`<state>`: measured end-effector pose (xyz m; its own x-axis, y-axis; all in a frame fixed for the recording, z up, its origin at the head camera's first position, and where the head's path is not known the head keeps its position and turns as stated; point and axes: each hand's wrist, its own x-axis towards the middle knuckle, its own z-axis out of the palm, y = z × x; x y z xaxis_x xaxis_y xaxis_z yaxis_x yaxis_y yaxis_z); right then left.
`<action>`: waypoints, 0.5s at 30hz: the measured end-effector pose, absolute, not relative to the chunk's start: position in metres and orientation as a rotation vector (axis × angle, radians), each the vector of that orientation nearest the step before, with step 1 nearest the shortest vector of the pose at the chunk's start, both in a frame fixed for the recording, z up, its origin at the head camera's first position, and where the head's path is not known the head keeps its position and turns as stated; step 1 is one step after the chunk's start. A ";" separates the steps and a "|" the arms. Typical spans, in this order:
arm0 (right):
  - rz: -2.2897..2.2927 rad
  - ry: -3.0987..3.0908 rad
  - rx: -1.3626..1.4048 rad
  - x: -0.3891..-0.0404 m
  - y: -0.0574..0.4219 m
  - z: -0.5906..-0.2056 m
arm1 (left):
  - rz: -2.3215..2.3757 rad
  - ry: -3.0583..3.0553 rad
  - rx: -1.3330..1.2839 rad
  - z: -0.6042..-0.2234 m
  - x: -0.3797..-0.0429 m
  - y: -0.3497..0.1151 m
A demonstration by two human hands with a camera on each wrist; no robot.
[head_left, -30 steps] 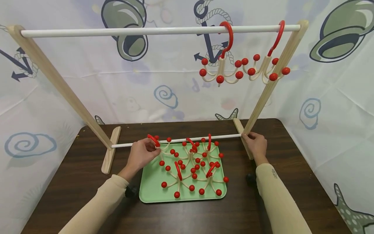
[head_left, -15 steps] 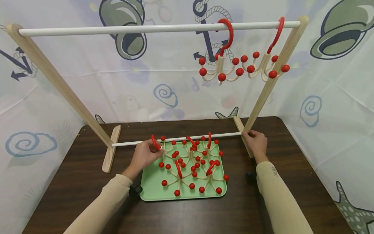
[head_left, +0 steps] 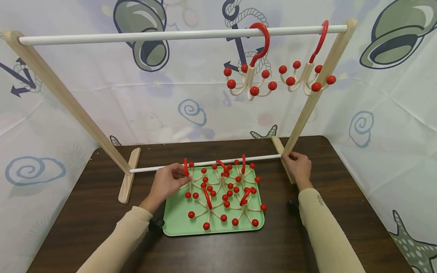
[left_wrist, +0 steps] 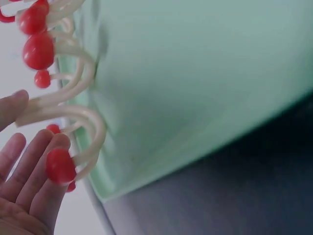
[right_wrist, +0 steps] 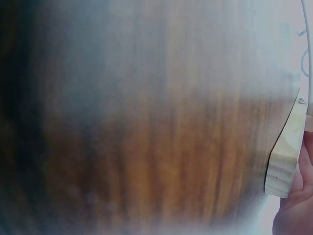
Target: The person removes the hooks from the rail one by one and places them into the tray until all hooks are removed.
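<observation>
My left hand (head_left: 165, 185) pinches the short stem of a hanger (head_left: 186, 167), which has a red hook and cream arms tipped with red balls. Its hook stands nearly upright over the back left corner of the green tray (head_left: 181, 224). In the left wrist view the thumb lies on the hanger's stem (left_wrist: 44, 115), and a ball (left_wrist: 61, 166) sits before the other fingers (left_wrist: 29, 181). Whether the arms touch the tray is unclear. My right hand (head_left: 298, 167) grips the wooden rack (head_left: 304, 108) at its right base; the right wrist view shows its foot (right_wrist: 286, 161).
Several similar hangers (head_left: 207, 199) crowd the tray. From the rack's white top bar (head_left: 102, 36) hang two more: one hanger (head_left: 263, 41) right of centre, another hanger (head_left: 321, 41) by the right post. The lower bar (head_left: 143, 169) runs just behind the tray.
My left hand has shifted slightly right, and its hanger's hook has swung from leaning left to nearly upright. My right hand has stayed on the rack's base. The hanging hanger right of centre sways.
</observation>
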<state>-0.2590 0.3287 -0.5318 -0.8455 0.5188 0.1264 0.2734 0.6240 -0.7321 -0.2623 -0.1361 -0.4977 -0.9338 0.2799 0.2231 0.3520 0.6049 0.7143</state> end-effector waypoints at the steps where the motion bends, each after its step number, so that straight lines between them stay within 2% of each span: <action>1: 1.060 -2.524 -0.639 -0.259 0.328 -0.532 | -1.255 -2.734 -0.537 -0.496 -0.262 -0.137; 15: 1.065 -2.524 -0.626 -0.259 0.328 -0.532 | -1.238 -2.643 -0.645 -0.456 -0.251 -0.162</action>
<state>-0.2586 0.3284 -0.5321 -0.8490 0.5125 0.1282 0.2659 0.6241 -0.7347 -0.2507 -0.1618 -0.4556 -0.8957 0.3167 0.3121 0.4425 0.5665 0.6952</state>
